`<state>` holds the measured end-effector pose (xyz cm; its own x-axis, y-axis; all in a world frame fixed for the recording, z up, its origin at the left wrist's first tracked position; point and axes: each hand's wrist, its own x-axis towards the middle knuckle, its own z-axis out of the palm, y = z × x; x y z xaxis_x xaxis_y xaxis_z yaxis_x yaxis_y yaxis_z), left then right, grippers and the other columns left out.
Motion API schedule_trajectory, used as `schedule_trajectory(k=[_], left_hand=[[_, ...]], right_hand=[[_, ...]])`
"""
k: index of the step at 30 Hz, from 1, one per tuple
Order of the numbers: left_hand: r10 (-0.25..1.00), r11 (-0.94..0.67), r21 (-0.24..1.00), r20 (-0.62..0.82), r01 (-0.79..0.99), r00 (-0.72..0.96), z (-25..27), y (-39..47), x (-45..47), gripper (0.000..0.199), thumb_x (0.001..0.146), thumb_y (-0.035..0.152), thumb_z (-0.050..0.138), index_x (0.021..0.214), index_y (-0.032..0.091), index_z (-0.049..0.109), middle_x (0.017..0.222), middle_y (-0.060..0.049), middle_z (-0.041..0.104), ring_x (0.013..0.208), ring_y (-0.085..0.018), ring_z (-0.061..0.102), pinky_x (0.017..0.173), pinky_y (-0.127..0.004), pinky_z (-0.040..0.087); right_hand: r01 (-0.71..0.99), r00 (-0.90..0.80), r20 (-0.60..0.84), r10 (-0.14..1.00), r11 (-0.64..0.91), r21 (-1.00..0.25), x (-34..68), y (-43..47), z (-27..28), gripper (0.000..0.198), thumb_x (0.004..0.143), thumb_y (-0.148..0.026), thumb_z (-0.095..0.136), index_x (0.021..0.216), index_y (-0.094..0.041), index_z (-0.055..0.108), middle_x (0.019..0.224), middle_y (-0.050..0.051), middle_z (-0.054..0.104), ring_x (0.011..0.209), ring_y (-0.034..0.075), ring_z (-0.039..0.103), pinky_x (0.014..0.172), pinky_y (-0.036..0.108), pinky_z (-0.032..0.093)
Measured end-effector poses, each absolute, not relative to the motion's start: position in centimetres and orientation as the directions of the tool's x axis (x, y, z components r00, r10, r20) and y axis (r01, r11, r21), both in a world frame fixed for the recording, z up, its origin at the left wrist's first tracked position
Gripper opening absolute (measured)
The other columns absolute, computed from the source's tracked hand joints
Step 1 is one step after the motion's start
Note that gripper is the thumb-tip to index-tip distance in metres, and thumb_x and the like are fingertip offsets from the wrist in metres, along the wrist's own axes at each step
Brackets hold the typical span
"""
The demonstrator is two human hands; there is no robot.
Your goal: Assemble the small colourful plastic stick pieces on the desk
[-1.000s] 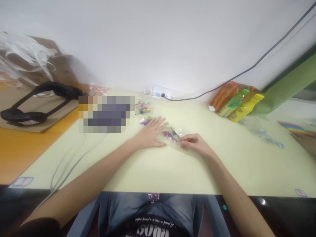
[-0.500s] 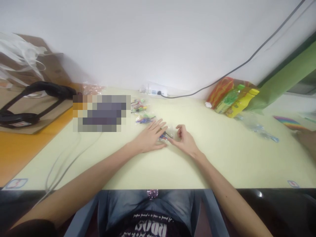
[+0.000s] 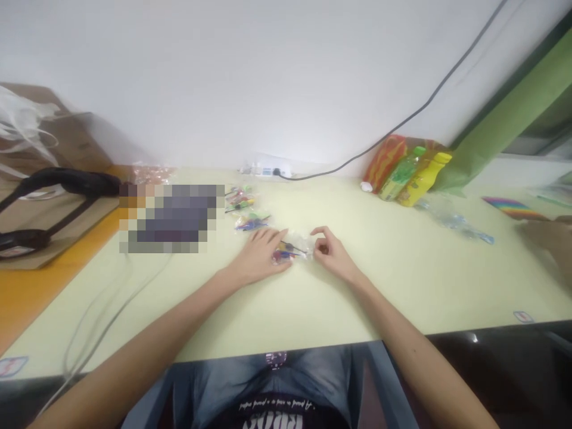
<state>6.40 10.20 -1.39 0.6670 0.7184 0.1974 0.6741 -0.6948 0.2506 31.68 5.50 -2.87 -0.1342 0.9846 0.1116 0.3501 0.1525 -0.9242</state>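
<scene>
A small clear plastic bag (image 3: 297,245) with blue, red, yellow and dark little pieces inside lies on the table between my two hands. My left hand (image 3: 255,256) rests palm down at its left end, fingers stretched out and partly over it. At the other end, my right hand (image 3: 336,255) has its index finger and thumb curled together on the clear right edge of the bag. What the small pieces are, I cannot make out. Just beyond my left hand lies a similar bag of colourful pieces (image 3: 252,223), and farther back more such bags (image 3: 240,198).
A pixelated dark device (image 3: 174,217) with cables sits at left. Behind it is crinkled plastic (image 3: 152,174). A power strip (image 3: 268,170) lies against the wall. To the right stand a green bottle (image 3: 402,173), a yellow bottle (image 3: 424,179) and a crumpled plastic bag (image 3: 456,220). Another person's blurred arm (image 3: 547,244) reaches in.
My left hand has slid back a little, uncovering more of the bag. My right thumb has left the pieces, and finger and thumb have closed at the bag's right edge. The view has tilted.
</scene>
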Motion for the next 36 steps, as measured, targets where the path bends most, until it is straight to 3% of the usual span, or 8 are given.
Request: schedule_trajectory(k=[4, 9, 14, 18, 21, 25, 33, 36], left_hand=[[0.718, -0.695, 0.203, 0.151, 0.690, 0.679, -0.6, 9.6, 4.1, 0.065, 0.097, 0.048, 0.057, 0.157, 0.023, 0.044, 0.137, -0.014, 0.062, 0.128, -0.035, 0.060, 0.108, -0.051, 0.050], [0.687, -0.726, 0.025, 0.053, 0.687, 0.724, 1.7, 8.7, 1.2, 0.057, 0.100, 0.046, 0.046, 0.153, 0.024, 0.050, 0.122, -0.014, 0.067, 0.110, -0.035, 0.067, 0.096, -0.048, 0.051], [0.633, -0.774, -0.109, -0.125, 0.624, 0.764, 6.7, 8.8, 1.5, 0.057, 0.092, 0.044, 0.055, 0.146, 0.027, 0.059, 0.114, -0.013, 0.072, 0.102, -0.035, 0.069, 0.089, -0.044, 0.048], [0.554, -0.832, -0.252, -0.316, 0.495, 0.770, 11.5, 8.3, 5.0, 0.052, 0.089, 0.031, 0.062, 0.139, 0.019, 0.063, 0.114, -0.014, 0.075, 0.109, -0.034, 0.068, 0.093, -0.042, 0.045], [0.544, -0.830, -0.366, -0.360, 0.422, 0.758, 13.8, 8.0, 7.6, 0.048, 0.085, 0.029, 0.068, 0.132, 0.016, 0.067, 0.110, -0.016, 0.076, 0.106, -0.036, 0.068, 0.092, -0.044, 0.044], [0.539, -0.829, -0.366, -0.317, 0.423, 0.781, 14.1, 8.7, 8.4, 0.052, 0.074, 0.030, 0.079, 0.124, 0.020, 0.070, 0.103, -0.013, 0.077, 0.104, -0.036, 0.069, 0.099, -0.046, 0.042], [0.514, -0.847, -0.322, -0.291, 0.423, 0.807, 13.3, 11.5, 4.3, 0.072, 0.067, 0.043, 0.079, 0.137, 0.025, 0.067, 0.097, -0.010, 0.076, 0.103, -0.036, 0.070, 0.105, -0.048, 0.041], [0.564, -0.822, -0.291, -0.296, 0.489, 0.771, 14.0, 13.2, 1.3, 0.076, 0.069, 0.052, 0.076, 0.139, 0.024, 0.067, 0.095, -0.009, 0.075, 0.098, -0.035, 0.071, 0.102, -0.048, 0.044]], right_hand=[[0.389, -0.110, 0.120, 0.987, 0.154, -0.908, 32.8, 5.6, -2.6, 0.043, 0.076, -0.019, 0.051, 0.118, -0.026, 0.049, 0.064, -0.010, 0.051, 0.061, 0.015, 0.047, 0.062, 0.027, 0.035], [0.432, -0.053, 0.165, 0.985, 0.172, -0.885, 33.0, 6.0, -3.1, 0.032, 0.083, -0.024, 0.049, 0.115, -0.026, 0.050, 0.063, -0.010, 0.052, 0.061, 0.016, 0.047, 0.064, 0.028, 0.036], [0.442, -0.054, 0.174, 0.983, 0.180, -0.879, 33.0, 6.0, -3.2, 0.028, 0.088, -0.028, 0.049, 0.116, -0.026, 0.050, 0.063, -0.010, 0.053, 0.060, 0.016, 0.047, 0.064, 0.028, 0.036], [0.456, -0.070, 0.177, 0.982, 0.189, -0.870, 33.2, 5.8, -2.8, 0.028, 0.090, -0.030, 0.051, 0.117, -0.026, 0.049, 0.063, -0.010, 0.052, 0.063, 0.016, 0.048, 0.065, 0.028, 0.036], [0.463, -0.073, 0.189, 0.979, 0.201, -0.863, 33.3, 5.9, -2.9, 0.027, 0.091, -0.030, 0.051, 0.117, -0.026, 0.049, 0.063, -0.010, 0.052, 0.063, 0.017, 0.048, 0.065, 0.028, 0.037], [0.452, -0.076, 0.192, 0.978, 0.205, -0.868, 33.4, 6.2, -3.2, 0.026, 0.092, -0.032, 0.052, 0.118, -0.026, 0.050, 0.064, -0.010, 0.053, 0.061, 0.016, 0.048, 0.064, 0.028, 0.037], [0.495, -0.085, 0.216, 0.973, 0.230, -0.838, 33.2, 6.4, -3.2, 0.022, 0.100, -0.044, 0.055, 0.104, -0.023, 0.058, 0.070, -0.005, 0.058, 0.064, 0.016, 0.054, 0.065, 0.029, 0.042], [0.602, -0.085, 0.293, 0.952, 0.283, -0.746, 33.3, 6.3, -3.3, 0.031, 0.102, -0.051, 0.054, 0.105, -0.022, 0.064, 0.088, 0.003, 0.063, 0.085, 0.021, 0.061, 0.080, 0.035, 0.050]])
